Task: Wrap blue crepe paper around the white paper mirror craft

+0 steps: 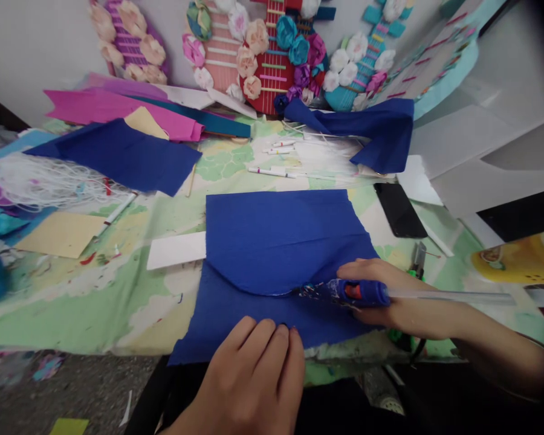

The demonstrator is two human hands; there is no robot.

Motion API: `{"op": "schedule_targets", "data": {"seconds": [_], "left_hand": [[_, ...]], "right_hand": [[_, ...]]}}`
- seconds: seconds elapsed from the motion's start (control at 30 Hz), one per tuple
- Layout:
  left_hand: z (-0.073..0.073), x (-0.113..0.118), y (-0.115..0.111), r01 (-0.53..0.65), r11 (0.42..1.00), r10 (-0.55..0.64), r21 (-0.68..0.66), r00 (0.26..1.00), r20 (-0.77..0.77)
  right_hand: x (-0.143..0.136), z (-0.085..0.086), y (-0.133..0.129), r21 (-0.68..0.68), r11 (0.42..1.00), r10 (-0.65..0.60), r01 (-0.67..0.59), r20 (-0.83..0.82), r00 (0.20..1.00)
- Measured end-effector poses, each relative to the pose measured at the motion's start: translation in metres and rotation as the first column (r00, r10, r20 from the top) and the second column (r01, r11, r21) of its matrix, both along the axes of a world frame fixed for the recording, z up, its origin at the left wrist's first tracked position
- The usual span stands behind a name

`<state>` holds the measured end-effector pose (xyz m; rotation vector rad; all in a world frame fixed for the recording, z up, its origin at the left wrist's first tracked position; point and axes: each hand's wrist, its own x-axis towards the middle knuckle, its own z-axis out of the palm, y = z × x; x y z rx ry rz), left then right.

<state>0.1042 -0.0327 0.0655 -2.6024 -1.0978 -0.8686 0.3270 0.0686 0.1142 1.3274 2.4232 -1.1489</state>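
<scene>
Dark blue crepe paper (236,323) lies in front of me, over a piece with a curved lower edge (272,241) covered in the same blue. My right hand (403,314) is wrapped round a blue hot glue gun (362,292), a clear glue stick (453,296) jutting from its back. The gun's tip, stringy with glue, meets the curved edge. Fingers together and curled, my left hand (254,374) grips the paper's near edge; its thumb is hidden. A white card strip (176,251) pokes out from the piece's left side.
Paper-covered guitar shapes with paper flowers (267,72) stand along the wall. A phone (399,209), a box cutter (419,260) and a yellow container (517,257) are at right. White string (49,178) and blue crepe paper (127,154) lie at left, markers (272,173) behind.
</scene>
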Motion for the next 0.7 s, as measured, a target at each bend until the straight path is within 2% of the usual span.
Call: {"op": "schedule_targets", "data": {"seconds": [0.2,0.37,0.6,0.7], "left_hand": [[-0.002,-0.001,-0.001,0.004,1.0,-0.003,-0.02,1.0,0.008],[-0.003,-0.002,0.0,-0.007,1.0,0.007,-0.002,1.0,0.005],[-0.002,-0.002,0.001,-0.012,1.0,0.012,0.001,1.0,-0.01],[-0.002,-0.002,0.0,-0.005,1.0,0.005,0.017,1.0,-0.01]], "right_hand": [[0.011,0.001,0.0,-0.039,0.994,-0.096,0.098,0.055,0.994],[0.024,-0.005,0.001,-0.038,0.984,-0.173,0.172,-0.01,0.985],[0.031,0.0,0.003,-0.019,0.981,-0.191,0.191,0.008,0.982],[0.027,0.006,0.004,0.019,0.982,-0.188,0.189,-0.069,0.98]]}}
